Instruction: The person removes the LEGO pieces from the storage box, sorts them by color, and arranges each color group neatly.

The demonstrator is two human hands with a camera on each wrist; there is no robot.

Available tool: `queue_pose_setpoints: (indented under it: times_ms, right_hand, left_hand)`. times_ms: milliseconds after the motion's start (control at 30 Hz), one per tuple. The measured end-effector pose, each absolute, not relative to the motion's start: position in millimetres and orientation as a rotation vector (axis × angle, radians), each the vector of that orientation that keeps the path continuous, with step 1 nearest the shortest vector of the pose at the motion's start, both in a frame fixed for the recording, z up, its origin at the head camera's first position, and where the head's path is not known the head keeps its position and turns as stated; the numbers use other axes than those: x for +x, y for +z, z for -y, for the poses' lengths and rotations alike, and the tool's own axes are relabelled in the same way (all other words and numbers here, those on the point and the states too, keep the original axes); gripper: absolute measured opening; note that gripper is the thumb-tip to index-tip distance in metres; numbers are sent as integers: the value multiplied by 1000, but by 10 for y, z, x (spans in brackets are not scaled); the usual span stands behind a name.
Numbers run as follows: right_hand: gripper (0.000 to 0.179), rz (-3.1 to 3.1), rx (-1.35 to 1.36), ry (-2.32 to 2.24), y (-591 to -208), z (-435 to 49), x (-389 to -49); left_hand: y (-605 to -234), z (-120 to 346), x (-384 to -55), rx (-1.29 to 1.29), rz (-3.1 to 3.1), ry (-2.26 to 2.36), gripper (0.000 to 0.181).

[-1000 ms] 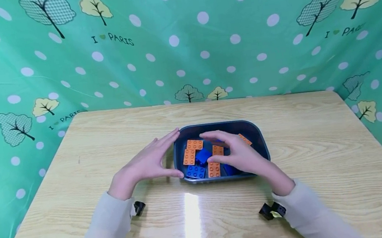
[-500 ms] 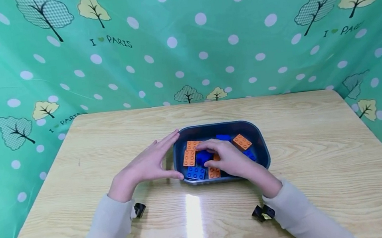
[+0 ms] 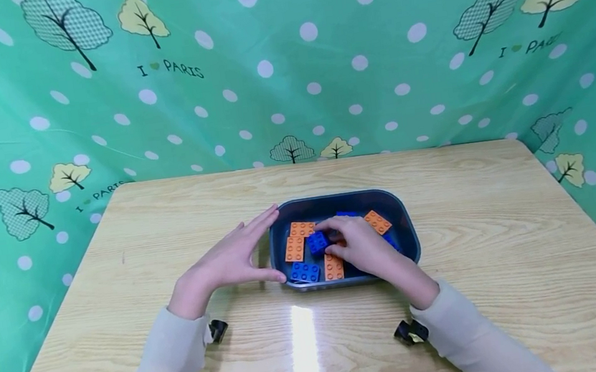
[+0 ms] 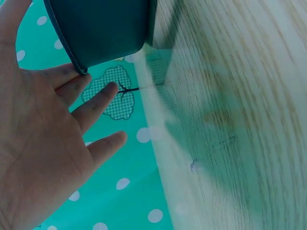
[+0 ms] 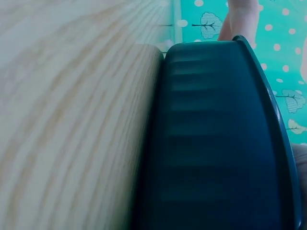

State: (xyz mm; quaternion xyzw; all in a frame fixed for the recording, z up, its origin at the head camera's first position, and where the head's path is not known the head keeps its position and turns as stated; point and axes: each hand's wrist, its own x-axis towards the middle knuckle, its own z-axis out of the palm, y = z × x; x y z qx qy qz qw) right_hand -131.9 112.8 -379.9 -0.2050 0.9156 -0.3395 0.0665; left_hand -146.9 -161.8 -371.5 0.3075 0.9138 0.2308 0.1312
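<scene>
A dark plastic box holds blue and orange toy building bricks. My right hand reaches inside and pinches a small blue brick between thumb and fingers, studs facing up. Spread along the box's left end, my left hand touches the rim with its fingertips and thumb. In the left wrist view the left hand has its fingers extended, some at the rim of the box. The right wrist view is mostly the box's outer wall, which hides the right hand's grip.
Around the pinched brick lie orange bricks on the left, a blue brick in front and another orange brick at the right. The box stands on a wooden table, with a green patterned cloth behind.
My right hand has moved left within the box and taken hold of the small blue brick, whose studs now show. My left hand has stayed at the rim.
</scene>
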Motion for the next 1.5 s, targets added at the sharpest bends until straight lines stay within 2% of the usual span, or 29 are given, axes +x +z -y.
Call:
queue_pose_setpoints:
  times_ms: [533, 1000, 1500]
  right_hand:
    - [38, -2857, -561, -1027, -3490, -1335, -1317]
    - [40, -2831, -451, -1196, -3226, -1770, -1464]
    - [40, -2886, -339, -1222, -3174, -2201, -1575]
  left_hand:
    - [-3687, 1611, -1460, 866, -2675, 636, 119]
    - [-3669, 1682, -1420, 846, -2690, 635, 120]
    - [-3686, 1828, -1439, 804, -2697, 647, 120]
